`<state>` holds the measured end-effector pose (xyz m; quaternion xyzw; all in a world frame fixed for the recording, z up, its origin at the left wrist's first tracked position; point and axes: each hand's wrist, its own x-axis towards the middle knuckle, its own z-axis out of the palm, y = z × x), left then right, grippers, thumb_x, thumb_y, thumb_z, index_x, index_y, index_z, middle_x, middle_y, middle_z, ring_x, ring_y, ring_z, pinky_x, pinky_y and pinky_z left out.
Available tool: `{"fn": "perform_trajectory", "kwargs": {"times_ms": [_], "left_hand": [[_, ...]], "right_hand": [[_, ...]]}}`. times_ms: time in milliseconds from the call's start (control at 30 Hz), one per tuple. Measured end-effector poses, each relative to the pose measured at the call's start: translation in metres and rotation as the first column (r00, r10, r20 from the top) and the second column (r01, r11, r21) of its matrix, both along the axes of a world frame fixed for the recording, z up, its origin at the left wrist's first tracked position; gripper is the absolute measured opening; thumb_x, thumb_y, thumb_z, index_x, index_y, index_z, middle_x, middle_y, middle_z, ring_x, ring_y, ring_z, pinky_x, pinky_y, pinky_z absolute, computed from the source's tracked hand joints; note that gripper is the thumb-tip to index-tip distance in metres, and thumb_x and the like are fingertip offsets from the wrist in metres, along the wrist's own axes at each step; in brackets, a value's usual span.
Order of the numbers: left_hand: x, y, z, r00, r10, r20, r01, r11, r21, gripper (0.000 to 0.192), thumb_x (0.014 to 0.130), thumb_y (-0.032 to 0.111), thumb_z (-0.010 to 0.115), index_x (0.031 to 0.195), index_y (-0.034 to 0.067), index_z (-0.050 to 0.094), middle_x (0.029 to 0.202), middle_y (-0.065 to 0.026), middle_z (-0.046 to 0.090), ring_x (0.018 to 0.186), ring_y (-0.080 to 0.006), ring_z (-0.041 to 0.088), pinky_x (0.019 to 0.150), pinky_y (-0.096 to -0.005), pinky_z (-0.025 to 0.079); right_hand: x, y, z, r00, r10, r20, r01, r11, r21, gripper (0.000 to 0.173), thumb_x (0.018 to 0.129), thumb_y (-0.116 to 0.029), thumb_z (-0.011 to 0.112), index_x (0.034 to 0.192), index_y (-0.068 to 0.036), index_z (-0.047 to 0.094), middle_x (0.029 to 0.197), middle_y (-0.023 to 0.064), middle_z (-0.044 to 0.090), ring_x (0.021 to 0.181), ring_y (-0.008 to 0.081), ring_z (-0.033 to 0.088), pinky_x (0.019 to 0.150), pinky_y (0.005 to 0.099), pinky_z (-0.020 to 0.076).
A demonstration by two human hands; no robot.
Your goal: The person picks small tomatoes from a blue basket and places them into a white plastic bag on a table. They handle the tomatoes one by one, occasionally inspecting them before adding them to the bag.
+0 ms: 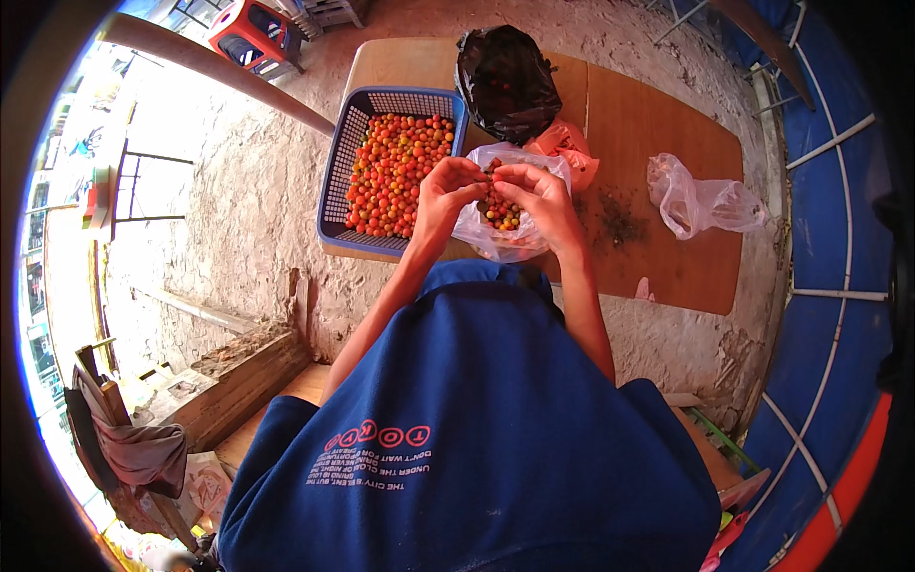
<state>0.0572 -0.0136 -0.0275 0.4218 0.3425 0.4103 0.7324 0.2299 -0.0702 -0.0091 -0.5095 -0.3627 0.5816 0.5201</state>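
My left hand (454,187) and my right hand (532,191) meet over a clear plastic bag (493,243) on the wooden table. Their thumbs and forefingers pinch a small dark red fruit, seemingly a cherry tomato, between them. Inside the open bag lie red, orange and yellow-green cherry tomatoes (502,214). To the left stands a blue plastic basket (332,171) with many red and orange cherry tomatoes (397,175). The fingertips partly cover what they hold.
A black plastic bag (507,82) stands behind, with a red plastic bag (568,151) beside it. On the right of the table (686,272) are dark stem scraps (620,218) and a crumpled clear bag (704,200). A red plastic stool (254,36) stands beyond.
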Motion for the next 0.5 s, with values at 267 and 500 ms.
{"fn": "perform_trajectory", "kwargs": {"times_ms": [267, 500], "left_hand": [[0.001, 0.0, -0.003, 0.996, -0.003, -0.09, 0.012, 0.996, 0.094, 0.014, 0.086, 0.001, 0.067, 0.098, 0.002, 0.058, 0.089, -0.0063, 0.067, 0.079, -0.0121, 0.064, 0.07, -0.026, 0.052], [-0.001, -0.001, -0.005, 0.999, -0.009, -0.038, 0.01, 1.0, 0.018, 0.013, 0.087, 0.004, 0.066, 0.096, 0.002, 0.057, 0.089, -0.0056, 0.065, 0.078, -0.0129, 0.064, 0.07, -0.026, 0.052]], "right_hand": [[-0.002, 0.0, 0.004, 0.996, -0.021, 0.086, 0.019, 1.0, 0.02, 0.022, 0.09, -0.009, 0.068, 0.109, 0.003, 0.065, 0.101, 0.0076, 0.07, 0.092, 0.0111, 0.066, 0.085, 0.0247, 0.0527], [-0.009, 0.008, -0.005, 0.957, -0.283, 0.066, 0.279, 0.959, 0.057, 0.022, 0.09, -0.011, 0.068, 0.107, 0.002, 0.066, 0.099, 0.0067, 0.07, 0.092, 0.0107, 0.066, 0.083, 0.0234, 0.0519]]}}
